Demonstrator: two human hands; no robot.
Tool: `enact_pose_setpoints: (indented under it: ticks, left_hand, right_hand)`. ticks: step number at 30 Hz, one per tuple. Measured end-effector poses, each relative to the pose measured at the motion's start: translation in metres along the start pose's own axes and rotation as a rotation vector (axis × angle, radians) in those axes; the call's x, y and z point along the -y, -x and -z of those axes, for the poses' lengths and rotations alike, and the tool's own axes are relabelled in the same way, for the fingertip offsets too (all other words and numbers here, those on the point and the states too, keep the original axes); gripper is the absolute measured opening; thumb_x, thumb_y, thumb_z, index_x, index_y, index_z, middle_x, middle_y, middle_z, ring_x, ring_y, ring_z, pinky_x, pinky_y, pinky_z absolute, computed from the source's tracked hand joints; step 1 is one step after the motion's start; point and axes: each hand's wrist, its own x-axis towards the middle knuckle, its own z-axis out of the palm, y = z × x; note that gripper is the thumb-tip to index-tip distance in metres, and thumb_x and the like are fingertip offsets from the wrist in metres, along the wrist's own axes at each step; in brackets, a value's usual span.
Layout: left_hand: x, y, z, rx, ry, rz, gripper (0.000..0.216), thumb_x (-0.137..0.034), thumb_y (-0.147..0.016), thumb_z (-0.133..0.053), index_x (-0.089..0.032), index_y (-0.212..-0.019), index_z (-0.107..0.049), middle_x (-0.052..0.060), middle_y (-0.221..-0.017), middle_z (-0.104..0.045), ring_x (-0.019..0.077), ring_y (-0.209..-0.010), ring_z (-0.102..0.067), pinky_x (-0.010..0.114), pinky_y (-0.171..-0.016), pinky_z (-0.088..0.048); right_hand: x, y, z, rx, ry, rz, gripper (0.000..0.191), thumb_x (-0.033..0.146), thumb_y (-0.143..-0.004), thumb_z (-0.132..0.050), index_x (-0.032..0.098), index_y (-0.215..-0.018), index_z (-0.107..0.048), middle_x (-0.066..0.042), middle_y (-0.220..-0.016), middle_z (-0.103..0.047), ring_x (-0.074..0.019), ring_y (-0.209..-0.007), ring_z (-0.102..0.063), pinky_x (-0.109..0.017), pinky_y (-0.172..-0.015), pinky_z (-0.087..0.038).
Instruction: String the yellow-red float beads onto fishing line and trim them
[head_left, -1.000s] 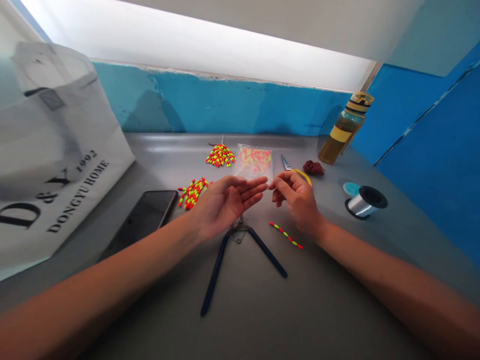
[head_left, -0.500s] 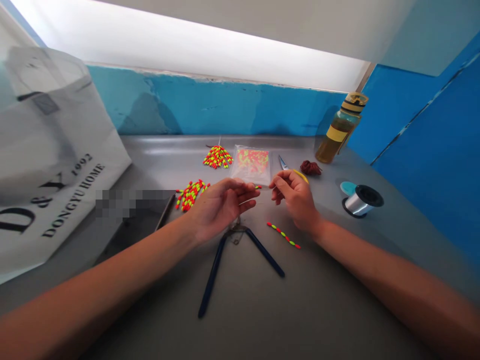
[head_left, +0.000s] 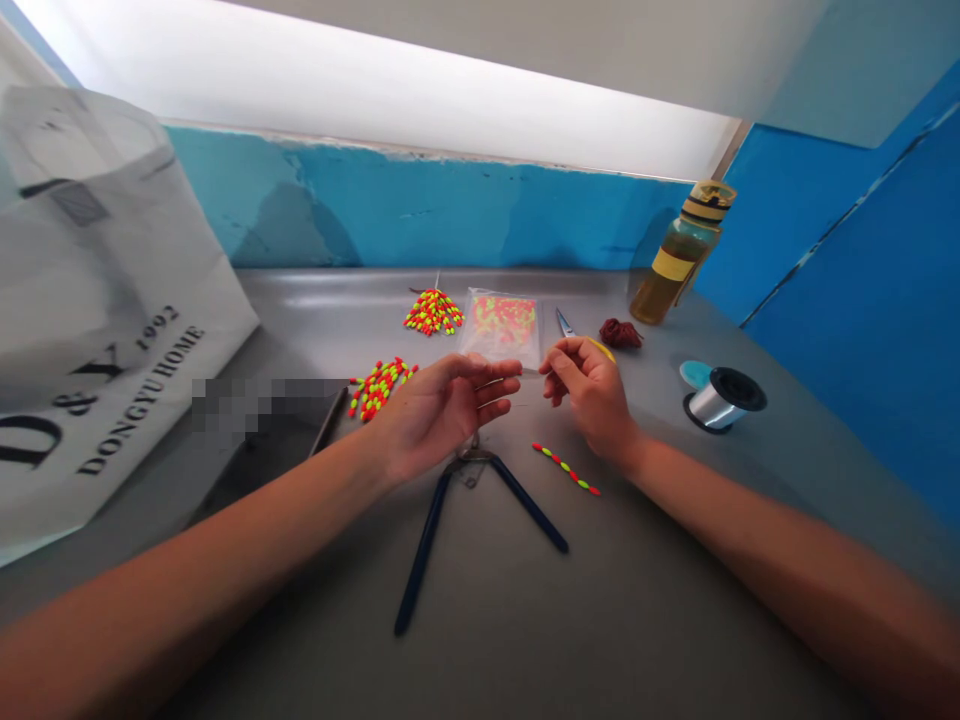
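In the head view, the reference landmark is the clear plastic bag of red and yellow-green floats, lying near the rear edge of the grey work surface. The right hand sits forward and right of the bag, with thumb and forefinger closed in a narrow pinch on a fine strand, too thin to identify further. The left hand sits forward and left of the bag, fingers extended and slightly curled in a wide, loose posture; it holds no visible object. The fingertips of the two hands are just apart, leaving a narrow gap directly in front of the bag. Left of the bag lie a bunch of floats and a second bunch. A short row of floats lies forward of the bag, below the right hand. Blue-handled pliers lie forward of the bag, their head just below the left hand and handles spread toward the front. Right of the bag are yellow-handled scissors, a dark red bundle, a bottle near the rear corner and a spool of clear line. Further left, a pixelated dark object lies against a white paper bag. A blue wall bounds the rear edge, and open surface extends forward of the pliers.
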Motion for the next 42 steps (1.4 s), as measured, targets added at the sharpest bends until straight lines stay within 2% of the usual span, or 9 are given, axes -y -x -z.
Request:
enact_pose_setpoints:
  ticks: [6,17,19,23,30,34,36,39,42]
  left_hand:
    - [0.008,-0.003,0.004,0.075,-0.135,0.008,0.008,-0.016,-0.078,-0.065,-0.016,-0.071,-0.067,0.007,-0.086,-0.073,0.0156,-0.079,-0.066,0.026,-0.074,-0.052]
    - [0.007,0.011,0.005,0.389,-0.477,0.100,0.010,-0.028,-0.079,-0.076,-0.018,-0.078,-0.075,0.008,-0.103,-0.073,0.0186,-0.091,-0.065,0.031,-0.083,-0.050]
    - [0.006,0.010,0.005,0.354,-0.485,0.060,0.011,-0.029,-0.076,-0.079,-0.019,-0.077,-0.077,0.008,-0.098,-0.072,0.0190,-0.089,-0.064,0.032,-0.082,-0.051]
    - [0.007,0.002,0.005,0.118,-0.434,-0.119,0.015,-0.030,-0.070,-0.084,-0.019,-0.078,-0.077,0.005,-0.081,-0.068,0.0166,-0.076,-0.060,0.030,-0.074,-0.051]
    - [0.010,-0.014,0.017,-0.139,-0.381,-0.265,0.023,-0.036,-0.072,-0.083,-0.019,-0.086,-0.077,0.003,-0.077,-0.067,0.0145,-0.074,-0.060,0.026,-0.069,-0.048]
    - [0.018,-0.018,0.025,-0.273,-0.503,-0.386,0.028,-0.041,-0.070,-0.082,-0.019,-0.086,-0.076,0.005,-0.079,-0.070,0.0166,-0.074,-0.061,0.027,-0.064,-0.047]
    - [0.023,-0.019,0.026,-0.312,-0.543,-0.436,0.029,-0.043,-0.071,-0.081,-0.019,-0.086,-0.075,0.006,-0.081,-0.071,0.0162,-0.071,-0.060,0.027,-0.063,-0.047]
    - [0.028,-0.020,0.027,-0.333,-0.580,-0.459,0.029,-0.044,-0.073,-0.078,-0.019,-0.088,-0.074,0.006,-0.084,-0.073,0.0142,-0.065,-0.057,0.026,-0.060,-0.045]
    - [0.029,-0.021,0.026,-0.327,-0.551,-0.465,0.027,-0.041,-0.076,-0.076,-0.019,-0.091,-0.072,0.005,-0.084,-0.073,0.0133,-0.064,-0.057,0.025,-0.059,-0.045]
  right_hand:
    - [-0.004,-0.003,0.001,-0.068,-0.007,0.015,0.019,0.038,-0.089,-0.063,0.020,-0.085,-0.056,0.002,-0.073,-0.063,-0.0089,-0.052,-0.055,-0.023,-0.048,-0.043]
    - [-0.010,-0.010,0.006,-0.203,-0.051,-0.035,0.018,0.038,-0.090,-0.061,0.022,-0.090,-0.052,0.005,-0.067,-0.063,-0.0080,-0.047,-0.052,-0.020,-0.043,-0.038]
    - [-0.011,-0.012,0.007,-0.221,-0.055,-0.054,0.018,0.037,-0.089,-0.061,0.021,-0.089,-0.051,0.005,-0.065,-0.062,-0.0079,-0.045,-0.051,-0.020,-0.042,-0.037]
    - [-0.011,-0.012,0.008,-0.217,-0.044,-0.081,0.022,0.038,-0.092,-0.056,0.021,-0.105,-0.051,0.005,-0.066,-0.063,-0.0085,-0.043,-0.049,-0.021,-0.041,-0.035]
    - [-0.005,0.001,0.003,-0.007,0.211,-0.048,0.055,0.040,-0.097,-0.050,0.015,-0.144,-0.039,0.004,-0.068,-0.063,-0.0104,-0.046,-0.047,-0.024,-0.046,-0.035]
    - [-0.003,0.011,0.002,0.290,0.543,0.122,0.026,0.034,-0.097,-0.053,0.015,-0.107,-0.067,0.000,-0.069,-0.063,-0.0121,-0.061,-0.054,-0.026,-0.060,-0.038]
    - [-0.002,0.013,0.001,0.476,0.720,0.157,0.019,0.029,-0.095,-0.058,0.016,-0.091,-0.071,-0.002,-0.075,-0.067,-0.0126,-0.066,-0.056,-0.027,-0.063,-0.037]
    - [0.000,0.011,0.001,0.634,0.873,0.097,0.014,0.029,-0.092,-0.064,0.017,-0.091,-0.071,-0.001,-0.075,-0.068,-0.0124,-0.066,-0.056,-0.027,-0.062,-0.034]
    - [0.007,0.002,0.005,0.803,0.791,-0.018,0.014,0.028,-0.092,-0.063,0.016,-0.092,-0.069,0.000,-0.075,-0.066,-0.0122,-0.068,-0.056,-0.025,-0.062,-0.037]
